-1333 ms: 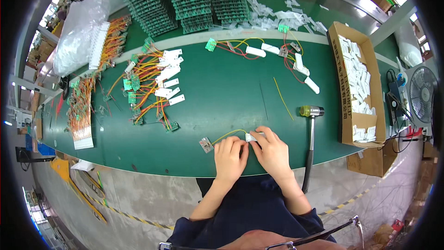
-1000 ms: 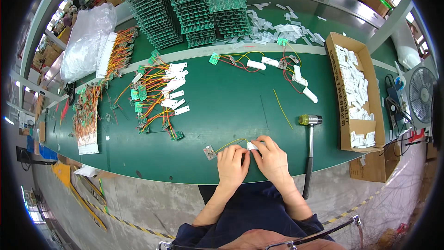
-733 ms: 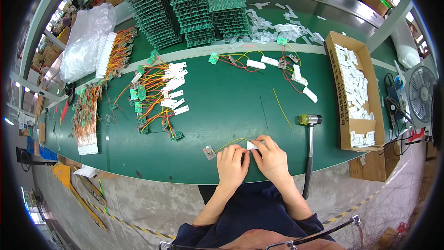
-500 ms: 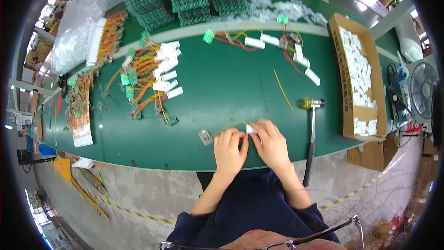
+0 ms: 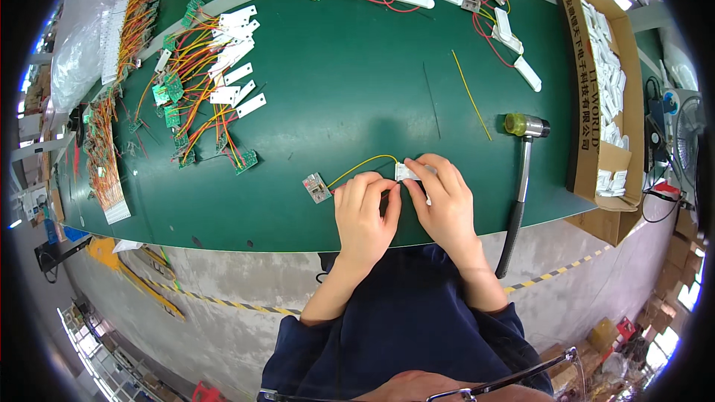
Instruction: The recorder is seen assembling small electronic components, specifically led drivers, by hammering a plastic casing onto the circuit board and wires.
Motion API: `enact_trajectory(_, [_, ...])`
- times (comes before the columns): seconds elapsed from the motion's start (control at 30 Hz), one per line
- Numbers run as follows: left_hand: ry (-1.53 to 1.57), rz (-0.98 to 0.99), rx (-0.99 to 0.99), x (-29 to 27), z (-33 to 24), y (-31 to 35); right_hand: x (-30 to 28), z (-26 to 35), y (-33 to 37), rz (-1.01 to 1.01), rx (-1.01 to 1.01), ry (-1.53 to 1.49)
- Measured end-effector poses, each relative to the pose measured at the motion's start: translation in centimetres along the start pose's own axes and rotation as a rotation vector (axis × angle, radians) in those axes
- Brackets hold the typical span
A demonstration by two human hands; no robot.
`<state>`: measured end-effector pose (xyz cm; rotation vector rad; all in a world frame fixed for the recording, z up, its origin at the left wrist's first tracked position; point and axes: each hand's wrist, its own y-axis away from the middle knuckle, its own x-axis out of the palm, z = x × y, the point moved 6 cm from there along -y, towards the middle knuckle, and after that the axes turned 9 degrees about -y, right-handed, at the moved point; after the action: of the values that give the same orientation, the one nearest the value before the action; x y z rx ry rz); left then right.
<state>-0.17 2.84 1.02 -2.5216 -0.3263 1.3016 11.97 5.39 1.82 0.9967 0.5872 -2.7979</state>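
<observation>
At the near middle of the table, my right hand [image 5: 449, 201] grips a small white plastic case [image 5: 404, 172] between thumb and fingers, covering most of it. My left hand [image 5: 365, 212] is closed beside it, thumb and index fingertip together at the case's left end; what they pinch is hidden. From the case a yellow wire [image 5: 365, 162] arcs left to a small circuit board [image 5: 316, 187] lying just beyond my left hand. A trace of red wire shows between that board and my left fingers.
A mallet [image 5: 523, 171] lies right of my hands, its handle over the table edge. Further right stands a cardboard box [image 5: 585, 104] of white cases. Wired green boards with white cases [image 5: 234, 52] are heaped at left. A loose yellow wire [image 5: 471, 93] lies ahead.
The view has tilted and shifted, so the table's things appear higher in the picture. Both hands stay at the white case, with only slight finger movement.
</observation>
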Motion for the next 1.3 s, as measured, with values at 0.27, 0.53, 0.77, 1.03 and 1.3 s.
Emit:
enact_trajectory(0.27, [0.101, 0.082, -0.078, -0.5, 0.8, -0.1, -0.1, -0.5, 0.4, -0.021, 0.035, -0.171])
enact_trajectory(0.53, [0.22, 0.106, -0.106, -1.2, 0.9, -0.3, -0.4, 0.2, 0.4, 0.012, 0.03, -0.253])
enact_trajectory(0.77, [0.266, 0.143, -0.102, -2.0, 0.5, -0.6, -0.3, -0.1, 0.8, -0.012, 0.028, -0.323])
enact_trajectory(1.03, [0.324, 0.105, -0.107, -2.7, 0.2, -0.7, -0.8, 0.3, 0.8, -0.026, 0.023, -0.406])
enact_trajectory(1.3, [0.292, 0.032, -0.158, -3.2, 0.1, -0.3, -1.1, 0.6, 0.6, -0.03, 0.007, -0.421])
